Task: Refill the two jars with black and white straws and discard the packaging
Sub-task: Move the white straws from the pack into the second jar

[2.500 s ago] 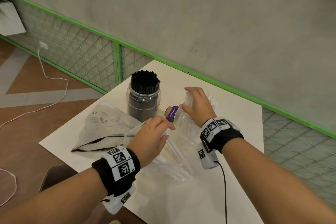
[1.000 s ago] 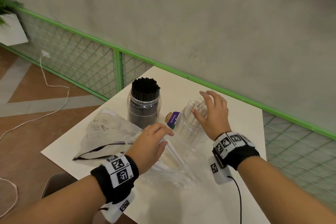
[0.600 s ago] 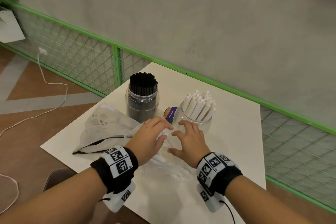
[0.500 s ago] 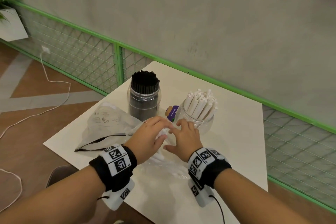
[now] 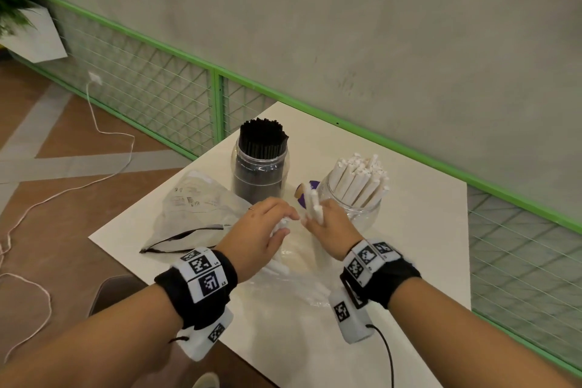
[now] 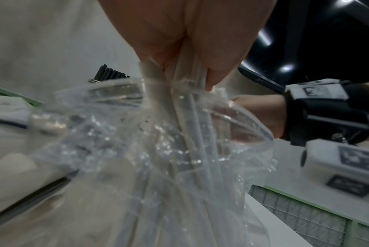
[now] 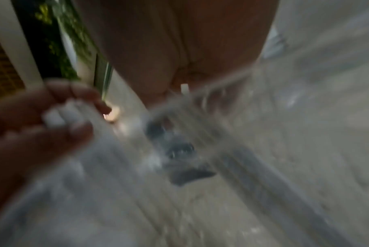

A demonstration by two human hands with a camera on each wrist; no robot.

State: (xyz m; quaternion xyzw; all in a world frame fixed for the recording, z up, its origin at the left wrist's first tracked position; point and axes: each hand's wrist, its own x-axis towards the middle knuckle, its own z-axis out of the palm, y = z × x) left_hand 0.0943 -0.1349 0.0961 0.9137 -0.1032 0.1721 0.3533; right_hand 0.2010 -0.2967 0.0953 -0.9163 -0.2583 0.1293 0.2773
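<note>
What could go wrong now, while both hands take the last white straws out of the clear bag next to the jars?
1. The right hand holds a few white straws close to the white-straw jar; a careless move might knock the jar over.
2. The left hand grips straws together with the clear bag, so plastic may be dragged along with them.
3. The empty bag lies loose near the table edge and might slide off.
</note>
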